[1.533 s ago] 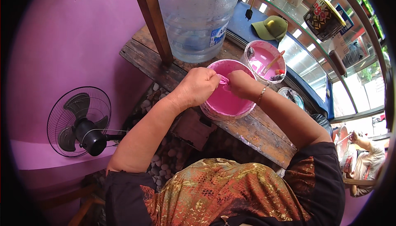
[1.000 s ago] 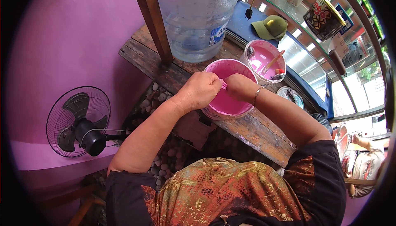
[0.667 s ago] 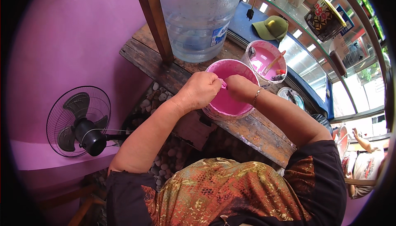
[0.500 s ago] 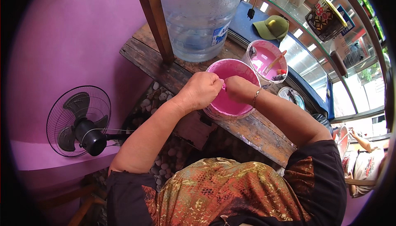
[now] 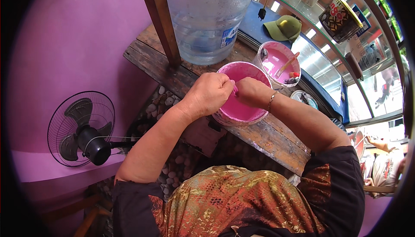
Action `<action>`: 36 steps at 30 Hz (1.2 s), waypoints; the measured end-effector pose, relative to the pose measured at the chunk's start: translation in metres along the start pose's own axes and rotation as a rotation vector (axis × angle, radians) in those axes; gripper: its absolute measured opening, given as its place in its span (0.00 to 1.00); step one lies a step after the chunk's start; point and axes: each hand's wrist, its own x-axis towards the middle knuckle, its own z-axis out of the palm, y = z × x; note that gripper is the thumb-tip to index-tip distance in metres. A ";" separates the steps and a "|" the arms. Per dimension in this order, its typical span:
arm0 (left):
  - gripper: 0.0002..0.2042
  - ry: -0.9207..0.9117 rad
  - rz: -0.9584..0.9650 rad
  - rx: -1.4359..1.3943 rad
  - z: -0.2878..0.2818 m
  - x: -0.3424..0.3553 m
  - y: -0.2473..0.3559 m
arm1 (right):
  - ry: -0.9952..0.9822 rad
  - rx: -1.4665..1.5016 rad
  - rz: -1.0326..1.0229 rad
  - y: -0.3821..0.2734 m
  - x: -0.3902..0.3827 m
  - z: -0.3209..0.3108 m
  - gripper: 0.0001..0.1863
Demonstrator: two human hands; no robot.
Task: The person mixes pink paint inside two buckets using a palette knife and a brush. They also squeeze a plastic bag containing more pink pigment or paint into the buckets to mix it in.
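Note:
My left hand (image 5: 207, 93) and my right hand (image 5: 255, 94), both closed, meet over the mouth of a white bucket (image 5: 240, 115) coated pink inside. Between their fingers is a small, soft-looking pink item (image 5: 234, 89), mostly hidden by them; what exactly it is I cannot make out. The bucket stands on a worn plank bench (image 5: 281, 150). Just behind it, to the right, a second bucket (image 5: 274, 66) holds pink liquid, a brush (image 5: 287, 64) and other small items.
Around me are a large water jug (image 5: 201, 29), a wooden post (image 5: 160, 20), a black fan (image 5: 84, 129) by the pink wall, pebbles below, a green cap (image 5: 283, 29), a glass display case (image 5: 365, 94) and, at right, another person (image 5: 384, 168).
My hands have come slightly lower and closer together, covering more of the pink item. The other person at the right has shifted an arm.

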 end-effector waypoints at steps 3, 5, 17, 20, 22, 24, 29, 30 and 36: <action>0.16 0.032 -0.010 -0.022 -0.003 -0.001 -0.002 | 0.050 0.003 -0.081 0.002 0.000 0.003 0.13; 0.17 0.058 -0.026 -0.058 -0.005 -0.001 -0.002 | 0.063 0.030 -0.081 0.003 0.001 0.005 0.13; 0.17 -0.016 0.008 0.163 0.002 0.012 -0.015 | 0.133 0.063 -0.246 0.003 -0.026 -0.030 0.35; 0.15 -0.056 0.071 0.132 0.012 0.012 -0.012 | 0.250 -0.038 -0.233 -0.014 -0.032 -0.029 0.26; 0.13 -0.044 0.121 0.234 0.015 0.010 -0.006 | 0.325 -0.136 -0.236 -0.017 -0.030 -0.025 0.16; 0.13 -0.022 0.182 0.258 0.015 0.012 -0.006 | 0.395 -0.108 -0.264 -0.012 -0.030 -0.019 0.13; 0.13 0.071 0.287 0.221 0.017 0.019 -0.009 | 0.545 -0.097 -0.233 -0.008 -0.018 -0.007 0.08; 0.13 0.068 0.254 0.174 0.017 0.018 -0.011 | 0.538 -0.099 -0.219 -0.011 -0.017 -0.006 0.08; 0.14 0.010 0.197 0.106 0.019 0.010 -0.013 | 0.436 -0.098 -0.180 -0.002 -0.010 0.008 0.08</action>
